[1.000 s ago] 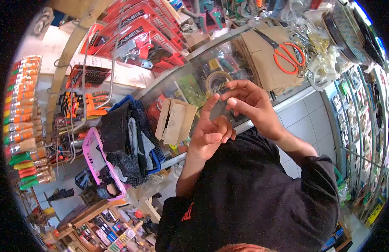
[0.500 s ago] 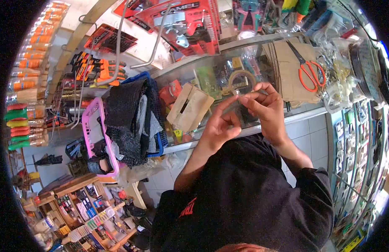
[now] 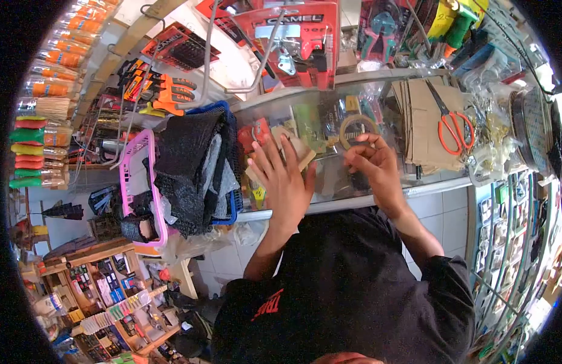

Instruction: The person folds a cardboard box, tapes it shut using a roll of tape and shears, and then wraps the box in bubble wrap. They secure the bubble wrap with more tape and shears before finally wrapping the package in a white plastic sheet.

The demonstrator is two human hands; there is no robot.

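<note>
the small cardboard box (image 3: 301,149) sits on the glass tabletop (image 3: 329,183), partly hidden under the left hand (image 3: 282,182). that hand has its fingers spread well apart over the box; whether they press on it, i cannot tell. the right hand (image 3: 378,173) is raised just beside the tape roll (image 3: 344,130), its fingers curled with thumb and forefinger near each other; i cannot tell if they meet or pinch anything thin.

the box looks light and fairly stiff, dry enough not to slip, though its walls would likely dent under a hard squeeze. opposite side walls seem the best hold.

to the left, black plastic bags (image 3: 187,155) beside a pink basket (image 3: 159,197) crowd that side. on the right, scissors (image 3: 446,113) rest on cardboard sheets (image 3: 421,136). red packs (image 3: 323,42) hang ahead, limiting a high forward reach.
</note>
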